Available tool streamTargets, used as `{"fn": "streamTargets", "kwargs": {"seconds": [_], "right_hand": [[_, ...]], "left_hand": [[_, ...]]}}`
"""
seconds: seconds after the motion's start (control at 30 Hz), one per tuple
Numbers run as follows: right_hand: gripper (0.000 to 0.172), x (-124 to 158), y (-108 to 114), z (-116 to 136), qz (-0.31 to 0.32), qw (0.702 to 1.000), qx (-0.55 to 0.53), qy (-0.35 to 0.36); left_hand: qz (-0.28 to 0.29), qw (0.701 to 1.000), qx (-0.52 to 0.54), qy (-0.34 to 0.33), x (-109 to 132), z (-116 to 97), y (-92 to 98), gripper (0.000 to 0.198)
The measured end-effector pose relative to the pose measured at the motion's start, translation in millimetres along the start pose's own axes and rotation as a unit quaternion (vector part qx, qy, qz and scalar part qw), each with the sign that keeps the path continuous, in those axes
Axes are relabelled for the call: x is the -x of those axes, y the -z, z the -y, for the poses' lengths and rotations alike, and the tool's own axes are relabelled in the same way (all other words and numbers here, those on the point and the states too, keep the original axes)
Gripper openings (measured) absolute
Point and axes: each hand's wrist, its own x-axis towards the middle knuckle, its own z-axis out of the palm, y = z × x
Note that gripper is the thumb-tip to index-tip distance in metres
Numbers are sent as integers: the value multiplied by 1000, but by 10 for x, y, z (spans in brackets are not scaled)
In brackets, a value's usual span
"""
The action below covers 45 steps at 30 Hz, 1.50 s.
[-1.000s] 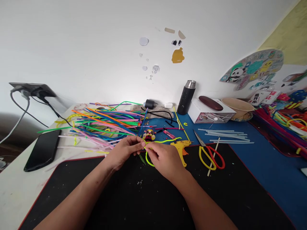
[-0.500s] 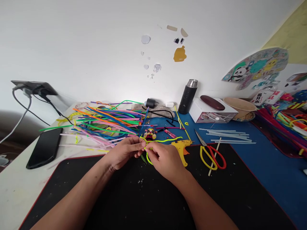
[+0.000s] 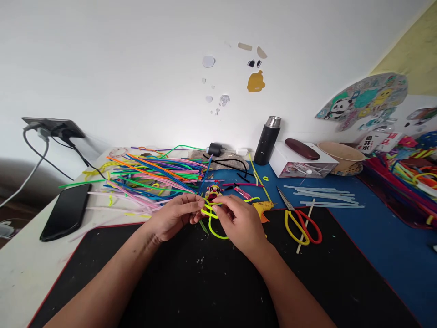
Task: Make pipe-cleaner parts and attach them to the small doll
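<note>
My left hand and my right hand meet over the black mat, both pinching a neon yellow pipe cleaner. The pipe cleaner is bent into small loops between my fingertips, and a longer loop of it hangs down toward the mat. Just behind my fingers stands a small red and yellow figure. A yellow glue gun lies partly hidden behind my right hand.
A spread of coloured pipe cleaners lies at the left, a black phone beyond it. Scissors, clear glue sticks, a black flask, a white box and a bowl sit to the right.
My right hand has shifted up and left, turning the yellow pipe cleaner into more loops at my left fingertips. The hanging loop is larger.
</note>
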Motion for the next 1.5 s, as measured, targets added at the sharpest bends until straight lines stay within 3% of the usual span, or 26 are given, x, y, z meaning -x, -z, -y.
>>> {"fn": "streamTargets", "kwargs": {"seconds": [0.3,0.63,0.97,1.5], "right_hand": [[8,21,-35,46,75,996,-9,-55],[14,16,-25,8,87,994,71,20],[12,22,-20,19,48,996,71,4],[14,17,-17,20,62,994,90,15]], "left_hand": [[5,996,-88,-18,-2,-4,-14,40],[10,991,-132,-28,-16,-9,18,37],[15,980,-193,-38,-9,-10,27,41],[-5,965,-253,-63,12,-74,28,43]]}}
